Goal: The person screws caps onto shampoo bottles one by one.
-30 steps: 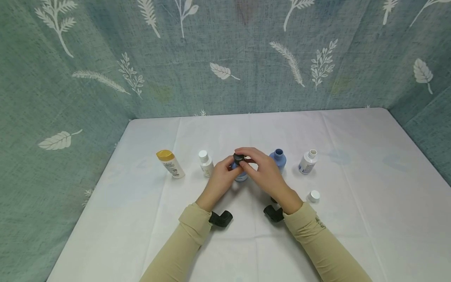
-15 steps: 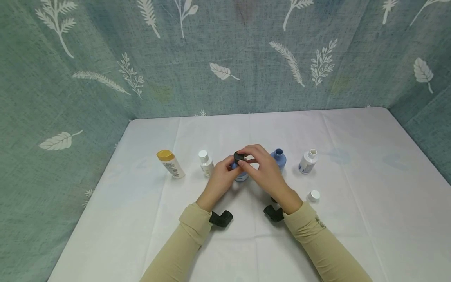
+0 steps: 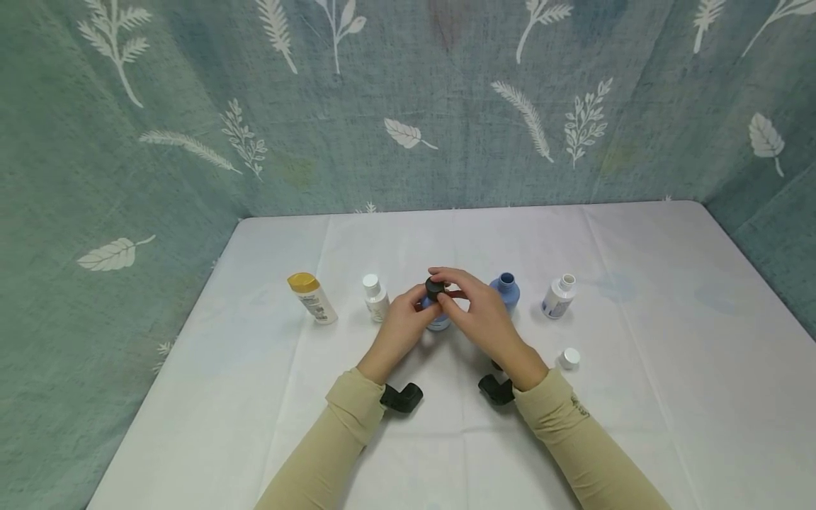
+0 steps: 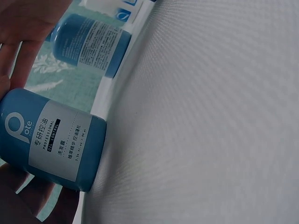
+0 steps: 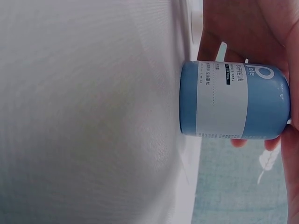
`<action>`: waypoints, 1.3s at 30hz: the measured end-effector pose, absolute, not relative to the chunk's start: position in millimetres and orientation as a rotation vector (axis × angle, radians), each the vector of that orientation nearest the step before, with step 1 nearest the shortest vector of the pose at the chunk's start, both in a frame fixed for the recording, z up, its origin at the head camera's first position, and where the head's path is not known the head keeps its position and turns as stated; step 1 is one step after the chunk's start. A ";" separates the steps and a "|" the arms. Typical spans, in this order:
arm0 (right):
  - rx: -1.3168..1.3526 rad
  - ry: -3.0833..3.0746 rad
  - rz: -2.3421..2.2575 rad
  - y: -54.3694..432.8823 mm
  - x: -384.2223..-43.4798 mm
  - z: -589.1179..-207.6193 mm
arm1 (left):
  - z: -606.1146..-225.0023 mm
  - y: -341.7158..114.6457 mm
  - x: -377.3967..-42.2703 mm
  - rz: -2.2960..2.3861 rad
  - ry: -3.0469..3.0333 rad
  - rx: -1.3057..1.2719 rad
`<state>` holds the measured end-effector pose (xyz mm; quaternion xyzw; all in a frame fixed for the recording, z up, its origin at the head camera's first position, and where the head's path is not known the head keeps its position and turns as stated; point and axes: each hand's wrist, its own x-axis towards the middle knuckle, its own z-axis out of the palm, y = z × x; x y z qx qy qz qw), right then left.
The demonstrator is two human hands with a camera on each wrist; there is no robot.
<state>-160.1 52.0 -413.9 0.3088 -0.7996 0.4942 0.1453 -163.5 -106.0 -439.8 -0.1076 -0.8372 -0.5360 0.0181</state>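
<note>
Bottle with a yellow cap (image 3: 312,299) at the far left of the row, closed, well apart from either hand. Next along, a white bottle with a white cap (image 3: 375,299), also closed. Then the left hand (image 3: 400,322), fingers and thumb curled round a blue bottle (image 5: 233,100). Upright in mid-row, base apparently touching the white cloth (image 5: 117,116), printed label (image 4: 60,140) showing in both wrist views. On top, at the neck, a black cap (image 3: 435,288), pinched between thumb and fingertips of the right hand (image 3: 478,308). Step in hand, as a judgement: a twist of that cap; on or off, impossible to tell, with the threads hidden. Just below that hand, a small dark piece (image 3: 496,365), mostly covered, too little showing to name. Farther right, a second blue bottle (image 3: 506,292) with a bare, open neck, partly behind the right hand; beside it, a white bottle without a cap (image 3: 559,297), also open. Nearer, at the far right, a loose white cap (image 3: 570,358) on the cloth. For the next move, probably called for: a firm left grip against turning, the cap level and square to the neck, and a light, even turn from the right, with care not to tip the bottle.
</note>
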 end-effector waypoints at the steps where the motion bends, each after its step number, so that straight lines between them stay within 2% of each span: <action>1: 0.895 -2.304 1.424 52.1 -159.9 -413.9 | -439.9 -105.8 -163.4 -1.665 -2.600 -0.336; 19: 0.909 -2.247 1.449 51.8 -161.0 -415.4 | -439.4 -106.3 -162.3 -1.680 -2.625 -0.323; 29: 0.867 -2.236 1.484 51.8 -160.6 -414.0 | -404.9 -100.7 -143.8 -1.665 -2.609 -0.369; 39: 0.872 -2.236 1.468 52.4 -161.0 -414.3 | -438.2 -106.0 -163.6 -1.679 -2.606 -0.361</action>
